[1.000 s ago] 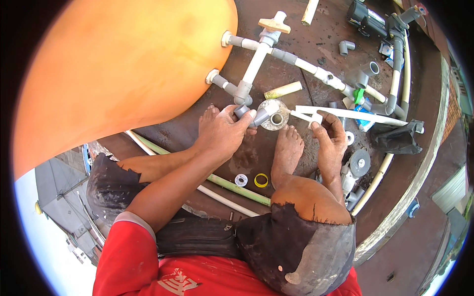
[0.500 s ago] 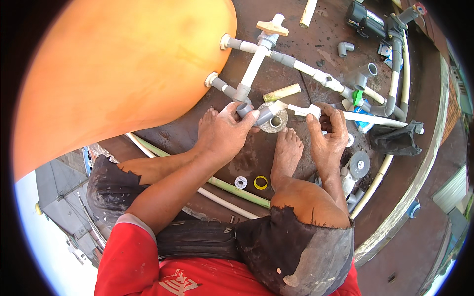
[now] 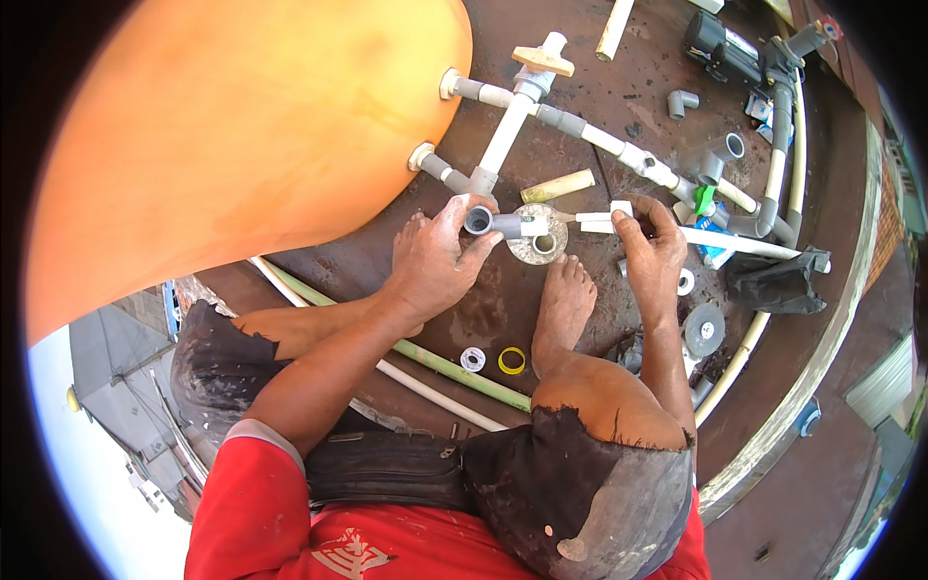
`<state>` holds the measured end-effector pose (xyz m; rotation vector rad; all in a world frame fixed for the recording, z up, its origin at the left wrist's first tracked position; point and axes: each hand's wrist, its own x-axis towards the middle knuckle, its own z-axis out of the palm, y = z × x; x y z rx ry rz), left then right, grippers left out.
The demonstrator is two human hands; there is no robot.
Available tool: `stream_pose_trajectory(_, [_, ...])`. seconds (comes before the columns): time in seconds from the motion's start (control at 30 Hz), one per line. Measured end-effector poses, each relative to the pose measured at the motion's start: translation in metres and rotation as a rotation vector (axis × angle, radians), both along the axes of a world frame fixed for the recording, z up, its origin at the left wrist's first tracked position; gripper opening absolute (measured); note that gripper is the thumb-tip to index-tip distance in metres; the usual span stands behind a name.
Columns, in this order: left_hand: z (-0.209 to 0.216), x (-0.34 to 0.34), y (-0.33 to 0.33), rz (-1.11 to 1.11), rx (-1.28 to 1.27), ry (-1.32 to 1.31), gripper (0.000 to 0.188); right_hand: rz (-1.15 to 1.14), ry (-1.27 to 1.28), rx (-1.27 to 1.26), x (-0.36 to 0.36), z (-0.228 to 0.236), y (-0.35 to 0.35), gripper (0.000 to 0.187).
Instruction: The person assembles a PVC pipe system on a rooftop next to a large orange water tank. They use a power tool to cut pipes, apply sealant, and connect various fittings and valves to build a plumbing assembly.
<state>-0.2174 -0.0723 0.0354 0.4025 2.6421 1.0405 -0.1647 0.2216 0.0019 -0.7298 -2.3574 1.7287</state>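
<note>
My left hand (image 3: pixel 440 253) is closed around a grey pipe elbow (image 3: pixel 507 226); its open socket faces up, and its right end is whitish. In my right hand (image 3: pixel 654 253) is a small brush with a white handle (image 3: pixel 596 218), held between thumb and fingers. The bristles point left toward the elbow, with a small gap between them. Below them, between my feet, stands a round, stained, whitish thing (image 3: pixel 524 253) with an opening in its middle; I cannot tell its kind. A short yellowish pipe piece (image 3: pixel 558 186) lies just beyond.
An orange tank (image 3: pixel 261 145) fills the left, joined to white and grey pipework with a valve (image 3: pixel 543 61). Right of my feet lie a cutting disc (image 3: pixel 704 331) and a black bag (image 3: pixel 778 280). A pump (image 3: pixel 720 48) sits far right. Tape roll (image 3: pixel 472 360) and yellow ring (image 3: pixel 511 361) lie near.
The brush has drawn back right from the elbow's end, which it was touching. The elbow has turned in my left hand, its socket now facing up more.
</note>
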Motion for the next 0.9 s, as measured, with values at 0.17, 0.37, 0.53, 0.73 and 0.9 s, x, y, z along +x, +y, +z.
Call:
stream_pose_trajectory(0.17, [-0.003, 0.005, -0.006, 0.157, 0.100, -0.074, 0.031, 0.314, 0.137, 0.401, 0.023, -0.004, -0.032, 0.041])
stream_pose_trajectory(0.37, [0.002, 0.004, 0.007, 0.190, 0.236, -0.049, 0.029, 0.706, 0.242, 0.654, 0.015, -0.028, -0.053, 0.042])
stream_pose_trajectory(0.53, [0.010, 0.001, 0.008, 0.178, 0.339, -0.039, 0.027, 0.818, 0.081, 0.804, 0.003, -0.050, -0.072, 0.037])
stream_pose_trajectory(0.73, [0.019, 0.000, 0.009, 0.121, 0.291, 0.001, 0.032, 0.768, 0.181, 0.761, 0.035, -0.048, -0.049, 0.031])
stream_pose_trajectory(0.9, [0.015, 0.009, 0.011, 0.051, 0.028, -0.044, 0.036, 0.718, 0.188, 0.745, 0.054, -0.060, -0.032, 0.048])
